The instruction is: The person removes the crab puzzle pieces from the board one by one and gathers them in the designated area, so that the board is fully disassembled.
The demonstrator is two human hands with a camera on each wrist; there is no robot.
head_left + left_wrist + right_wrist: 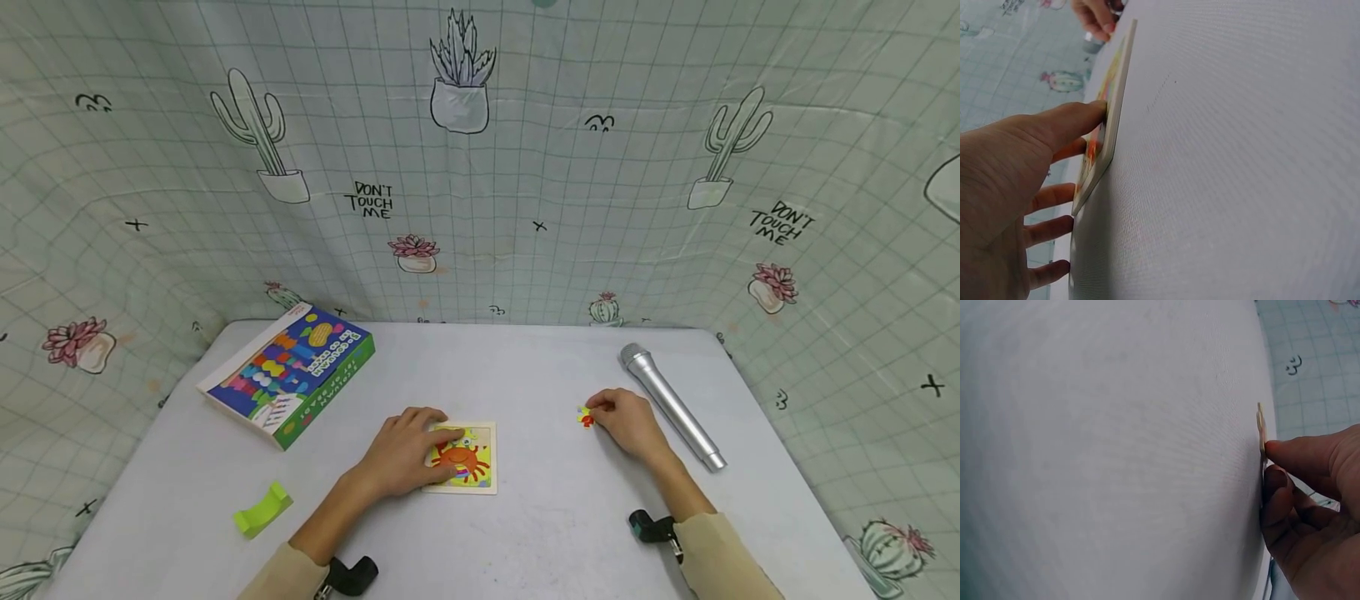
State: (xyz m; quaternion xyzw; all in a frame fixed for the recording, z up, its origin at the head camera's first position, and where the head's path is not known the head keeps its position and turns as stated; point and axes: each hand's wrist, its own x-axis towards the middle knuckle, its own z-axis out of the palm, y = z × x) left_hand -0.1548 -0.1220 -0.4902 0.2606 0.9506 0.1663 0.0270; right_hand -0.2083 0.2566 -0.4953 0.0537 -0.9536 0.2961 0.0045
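Note:
A square wooden puzzle board (482, 454) with a red-orange crab on yellow lies on the white table. My left hand (401, 454) rests at its left side, with the thumb (1079, 119) and forefinger touching the picture and the other fingers spread out beyond the edge. To the right, my right hand (626, 425) pinches a small yellow and red puzzle piece (585, 419) at the table surface. From the right wrist view the piece (1261, 428) appears edge-on, with the thumb against it and the other fingers curled; its far part is hidden by them.
A silver microphone (675, 408) lies slantwise just right of my right hand. At the back left sits a blue and green toy box (292, 371). A lime-green curved block (262, 509) lies at the front left. A patterned cloth (510, 167) hangs behind the table.

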